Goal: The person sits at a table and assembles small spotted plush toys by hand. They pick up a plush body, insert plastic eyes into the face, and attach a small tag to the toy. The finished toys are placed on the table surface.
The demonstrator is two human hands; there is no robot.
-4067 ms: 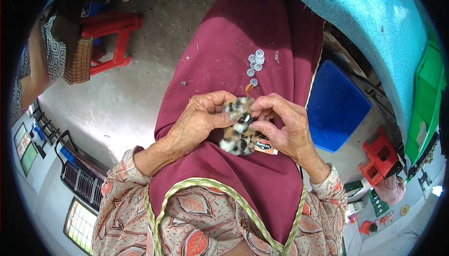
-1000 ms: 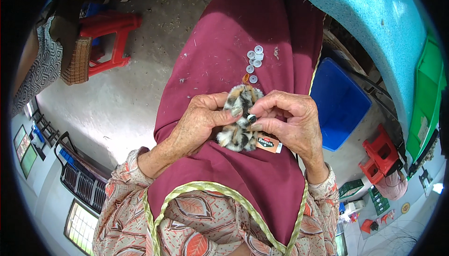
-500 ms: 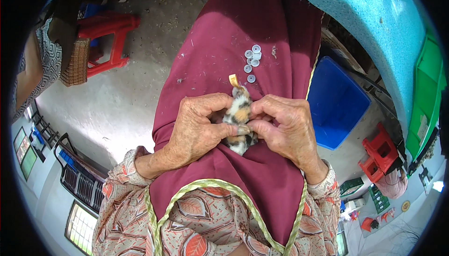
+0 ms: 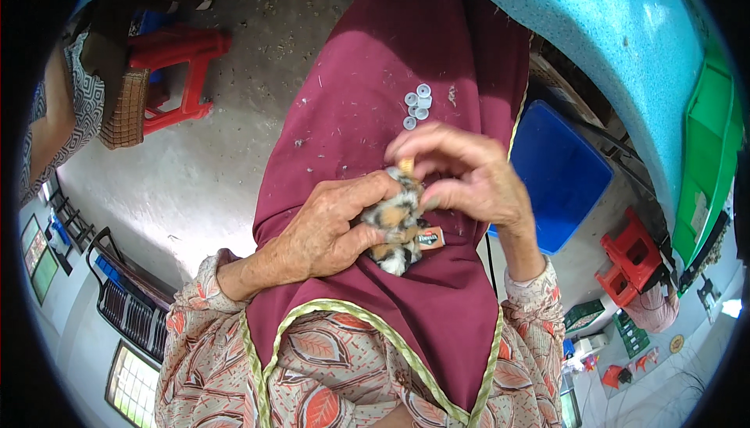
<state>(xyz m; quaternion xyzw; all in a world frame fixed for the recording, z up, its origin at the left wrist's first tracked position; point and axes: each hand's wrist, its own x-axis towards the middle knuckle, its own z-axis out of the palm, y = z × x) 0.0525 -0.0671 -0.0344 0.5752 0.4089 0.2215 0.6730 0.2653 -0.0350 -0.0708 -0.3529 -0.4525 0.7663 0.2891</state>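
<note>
A small plush toy (image 4: 393, 217) with white, black and tan fur lies in my lap on a maroon apron (image 4: 351, 100). My left hand (image 4: 336, 221) is closed round its left side, the thumb pressed across the fur. A short yellow tag (image 4: 406, 165) sticks up at its far end. On the right side a tan printed label (image 4: 430, 238) shows. My right hand (image 4: 469, 174) arches over the far end by the tag, thumb and fingers apart, fingertips smeared by motion. Beyond it, several small translucent plastic discs (image 4: 418, 103) lie clustered on the apron.
A speckled light-blue surface (image 4: 609, 29) curves along the far right, with a green tray (image 4: 711, 170) by it. Below stand a blue bin (image 4: 558, 174) and a red stool (image 4: 633, 256). At far left another person's patterned clothing (image 4: 78, 84) shows near a red stool (image 4: 180, 68).
My right hand has left the toy's side and risen toward its far end, uncovering the tan label. The toy has shifted slightly nearer to me; my left hand still holds it.
</note>
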